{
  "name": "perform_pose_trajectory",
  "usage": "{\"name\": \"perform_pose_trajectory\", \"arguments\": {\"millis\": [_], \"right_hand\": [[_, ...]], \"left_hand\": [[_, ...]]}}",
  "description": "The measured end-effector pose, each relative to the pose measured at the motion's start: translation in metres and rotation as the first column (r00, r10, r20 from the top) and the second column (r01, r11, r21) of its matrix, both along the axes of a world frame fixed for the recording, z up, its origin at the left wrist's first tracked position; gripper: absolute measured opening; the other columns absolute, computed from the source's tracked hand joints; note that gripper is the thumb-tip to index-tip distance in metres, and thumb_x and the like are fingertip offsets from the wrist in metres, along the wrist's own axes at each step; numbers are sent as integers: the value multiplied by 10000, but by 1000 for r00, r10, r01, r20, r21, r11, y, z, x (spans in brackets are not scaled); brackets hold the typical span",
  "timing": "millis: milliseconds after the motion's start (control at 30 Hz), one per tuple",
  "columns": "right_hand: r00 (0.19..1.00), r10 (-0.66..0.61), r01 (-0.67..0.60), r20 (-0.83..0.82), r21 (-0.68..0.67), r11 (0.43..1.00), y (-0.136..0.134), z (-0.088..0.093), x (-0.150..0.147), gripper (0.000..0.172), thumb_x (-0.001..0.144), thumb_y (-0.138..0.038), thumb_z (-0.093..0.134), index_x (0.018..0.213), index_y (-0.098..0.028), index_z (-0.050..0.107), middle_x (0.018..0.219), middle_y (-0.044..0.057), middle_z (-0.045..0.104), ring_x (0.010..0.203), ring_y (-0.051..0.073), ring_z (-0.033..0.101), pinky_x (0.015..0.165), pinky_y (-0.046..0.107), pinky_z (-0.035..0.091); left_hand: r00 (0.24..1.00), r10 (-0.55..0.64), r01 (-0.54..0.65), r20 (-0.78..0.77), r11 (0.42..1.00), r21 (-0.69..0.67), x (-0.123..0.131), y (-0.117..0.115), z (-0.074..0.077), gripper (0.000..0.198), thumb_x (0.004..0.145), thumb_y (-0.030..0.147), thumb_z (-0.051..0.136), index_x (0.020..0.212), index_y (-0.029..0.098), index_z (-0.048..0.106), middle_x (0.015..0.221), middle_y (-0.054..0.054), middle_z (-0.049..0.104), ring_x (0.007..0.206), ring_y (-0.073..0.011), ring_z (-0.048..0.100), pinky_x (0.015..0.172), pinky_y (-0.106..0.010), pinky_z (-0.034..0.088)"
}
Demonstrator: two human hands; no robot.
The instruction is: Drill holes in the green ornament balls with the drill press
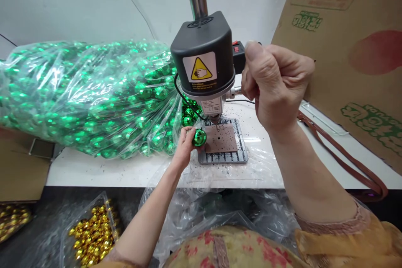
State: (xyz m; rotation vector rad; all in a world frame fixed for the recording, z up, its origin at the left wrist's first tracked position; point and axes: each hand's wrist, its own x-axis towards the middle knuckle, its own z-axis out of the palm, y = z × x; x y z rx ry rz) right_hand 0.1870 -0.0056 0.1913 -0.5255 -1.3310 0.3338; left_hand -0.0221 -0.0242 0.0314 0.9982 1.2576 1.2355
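Note:
Between the fingers of my left hand (186, 144) is a shiny green faceted ball (199, 137), held at the left edge of a brown board (221, 138). The board lies on the slotted metal base (224, 159) of a small bench drill press (204, 54), with a dark hole near its middle. Above the board, the drill's chuck and bit (215, 120) point down, apart from the ball. My right hand (273, 79) is raised beside the motor housing, closed around the drill press lever (237, 91); most of the lever is hidden by the fingers.
A large clear bag of green balls (94, 96) fills the table's left side. Dark shavings lie around the base. Cardboard boxes (351, 50) and a brown strap (348, 163) are on the right. Below left is a container of gold balls (94, 234); clear plastic sheeting (176, 209) hangs in front.

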Motion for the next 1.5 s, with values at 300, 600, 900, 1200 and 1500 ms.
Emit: {"name": "perform_pose_trajectory", "arguments": {"millis": [300, 600, 900, 1200, 1500], "right_hand": [[998, 61, -61, -26, -2, 998, 2, -3, 1, 528, 931, -511, 611, 535, -216, 425, 471, -47, 411, 424, 61, 385, 460, 281, 362], [996, 77, -77, -49, -3, 997, 0, -1, 1, 533, 912, -464, 654, 507, -210, 419, 450, -53, 414, 401, 52, 347, 430, 285, 323], [998, 58, -58, 6, 5, 998, 0, -2, 3, 529, 931, -487, 609, 533, -204, 409, 479, -45, 422, 429, 43, 351, 454, 267, 333], [997, 60, -60, -40, 0, 998, -2, 1, 1, 502, 941, -264, 639, 493, -178, 427, 437, -75, 413, 405, 16, 342, 458, 245, 310], [992, 100, -102, -70, -31, 994, 3, 8, 0, 498, 948, -218, 617, 476, -192, 461, 413, -69, 398, 369, 40, 310, 441, 277, 276]], "left_hand": [[946, -85, 82, 314, 996, 22, 10, 7, 8, 476, 773, 426, 832, 1086, 246, 521, 955, 0, 710, 861, -196, 742, 746, -315, 618], [990, -143, 140, 6, 977, 162, 20, 19, -13, 512, 873, 531, 750, 1294, 273, 613, 1124, -29, 694, 936, -158, 665, 761, -251, 551], [981, -129, 164, -143, 949, 270, 22, 31, -40, 615, 733, 473, 878, 1227, 219, 614, 1210, -88, 708, 1089, -228, 680, 975, -375, 547], [957, -192, 255, -218, 914, 316, 22, 29, -44, 584, 775, 488, 850, 1227, 205, 612, 1211, -104, 710, 1154, -258, 669, 1028, -422, 531], [924, -150, 275, -353, 901, 336, 29, 16, -43, 601, 752, 463, 877, 1227, 211, 610, 1182, -90, 704, 1120, -264, 675, 1011, -423, 538]]}}
